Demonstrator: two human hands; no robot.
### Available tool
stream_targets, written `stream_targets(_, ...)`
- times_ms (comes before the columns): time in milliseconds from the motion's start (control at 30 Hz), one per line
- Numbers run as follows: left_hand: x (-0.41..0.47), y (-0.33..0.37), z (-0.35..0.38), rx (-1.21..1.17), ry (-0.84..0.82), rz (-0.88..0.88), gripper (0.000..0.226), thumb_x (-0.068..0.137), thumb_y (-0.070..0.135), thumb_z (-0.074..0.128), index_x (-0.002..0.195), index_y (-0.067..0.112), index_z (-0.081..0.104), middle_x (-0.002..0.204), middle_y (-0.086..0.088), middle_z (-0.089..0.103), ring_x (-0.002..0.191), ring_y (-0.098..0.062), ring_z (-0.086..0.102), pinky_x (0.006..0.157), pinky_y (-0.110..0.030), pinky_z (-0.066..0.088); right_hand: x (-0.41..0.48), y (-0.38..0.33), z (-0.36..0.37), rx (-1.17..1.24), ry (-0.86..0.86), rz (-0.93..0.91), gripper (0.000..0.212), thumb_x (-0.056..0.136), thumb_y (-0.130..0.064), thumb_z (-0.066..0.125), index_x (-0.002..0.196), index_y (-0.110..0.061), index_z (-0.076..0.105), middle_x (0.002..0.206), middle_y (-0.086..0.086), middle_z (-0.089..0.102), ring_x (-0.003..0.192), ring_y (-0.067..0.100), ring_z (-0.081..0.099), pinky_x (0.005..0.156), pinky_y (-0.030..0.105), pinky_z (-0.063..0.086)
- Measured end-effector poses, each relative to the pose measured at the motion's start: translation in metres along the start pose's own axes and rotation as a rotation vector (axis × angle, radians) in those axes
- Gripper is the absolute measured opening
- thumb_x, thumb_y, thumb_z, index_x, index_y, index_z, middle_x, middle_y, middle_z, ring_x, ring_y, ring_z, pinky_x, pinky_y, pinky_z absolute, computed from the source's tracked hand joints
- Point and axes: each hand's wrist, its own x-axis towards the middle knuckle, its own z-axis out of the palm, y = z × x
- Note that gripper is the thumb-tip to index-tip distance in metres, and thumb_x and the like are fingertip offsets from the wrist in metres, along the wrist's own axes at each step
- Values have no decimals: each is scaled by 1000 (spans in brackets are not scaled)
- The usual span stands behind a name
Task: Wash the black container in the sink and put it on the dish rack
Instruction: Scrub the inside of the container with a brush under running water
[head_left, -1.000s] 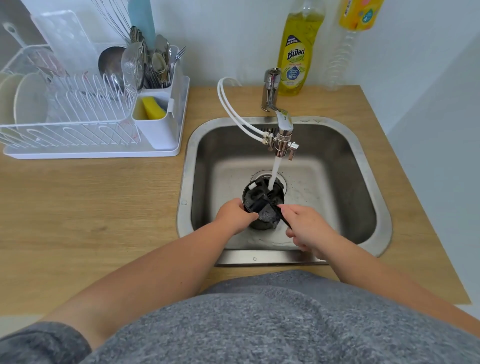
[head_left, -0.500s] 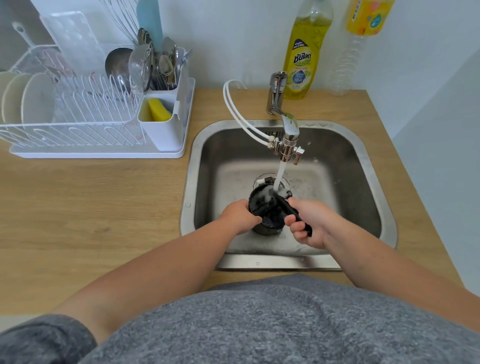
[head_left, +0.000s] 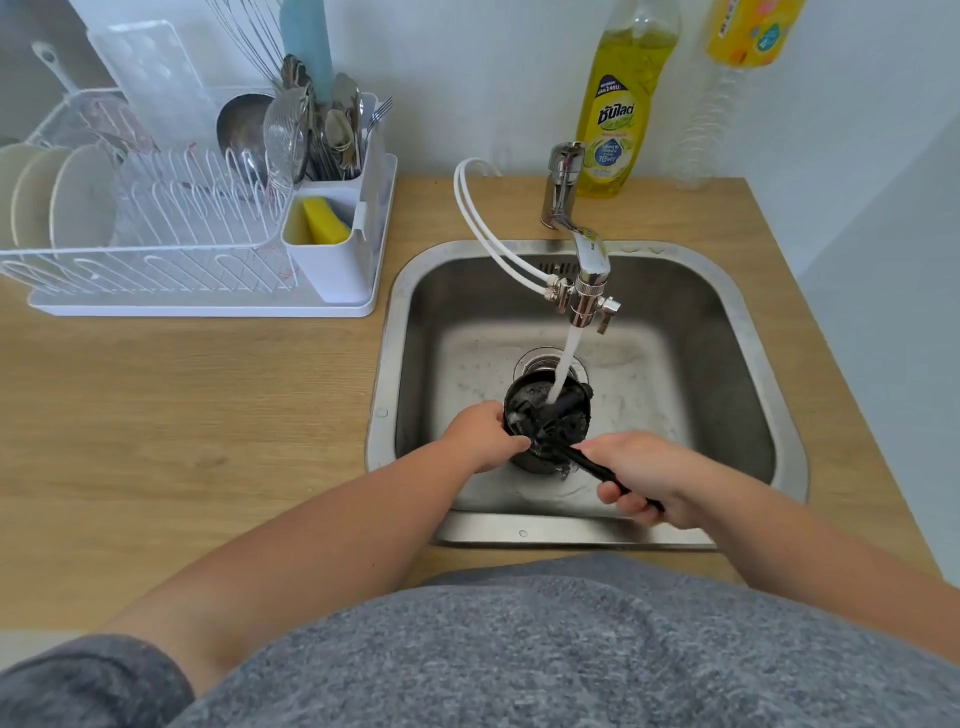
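Right hand (head_left: 641, 475), grip closed round a black brush handle (head_left: 592, 467); brush head inside the black container (head_left: 545, 423). Left hand (head_left: 483, 436), grip wrapped on the container's rim, holds it in the sink (head_left: 748, 332). Tap water (head_left: 563, 364) pours into it. Farther left on the counter (head_left: 182, 405), dish rack (head_left: 156, 249): plates, cutlery, yellow sponge (head_left: 324, 221) in its caddy.

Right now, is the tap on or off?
On: a white stream runs from the faucet into the black container in the sink.
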Motion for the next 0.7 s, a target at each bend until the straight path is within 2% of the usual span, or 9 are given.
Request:
stream_targets(67,-1,-2,2,13,9,21,32,82,38,66,69,26,40,70,7,46,64,-12,43,50,-25,29,-1,-8,-12,-78,-12,28,21,97,-38,39,91,-22,51,49,-2,42,32,7,23,33,12,16)
stream_targets(133,-1,-3,4,11,18,27,30,83,38,66,71,25,41,71,7,47,67,-15,45,51,-25,29,6,-17,-18,-36,-13,52,21,99,-37,38,91,-20,48,49,-1,41,30,7,23,32,12,15)
stream_targets(233,-1,0,3,13,12,20,29,82,37,65,70,26,42,72,6,48,71,-18,47,50,-24,29,17,-27,-8,343,-71,148,20,102,-32,36,92,-16,43,45,-1,39,25,5,24,28,12,14)
stream_targets(300,0,2,2,5,6,6,22,80,36,66,77,24,48,77,4,54,74,-18,50,51,-24,31,19,-29,2,552,-150,194,22,103,-31,33,92,-14,42,43,-1,40,23,6,27,26,13,16)
stream_targets(400,1,1,3,-28,9,1,19,79,35,67,81,25,51,78,5,55,78,-19,52,58,-27,34,12,-25,3,564,-221,223,24,102,-35,32,96,-14,44,44,-2,40,24,6,29,23,15,19)
stream_targets(467,1,0,3,-52,5,-5,20,79,35,67,79,26,49,73,8,51,78,-19,51,55,-24,33,5,-26,-3,542,-240,223,25,102,-36,32,99,-15,46,44,-3,39,23,5,29,23,15,19)
stream_targets(633,-1,4,3,-57,2,-20,19,78,34,67,83,24,51,82,3,56,79,-19,52,51,-21,30,9,-45,-3,904,-211,243,35,104,-27,27,84,-7,46,40,0,38,20,9,30,21,16,17)
stream_targets(700,0,6,1,-46,-3,-33,19,78,33,67,84,23,52,83,2,57,78,-20,53,51,-23,33,9,-46,11,920,-211,232,35,104,-28,25,81,-9,44,40,0,38,20,8,30,22,16,17)
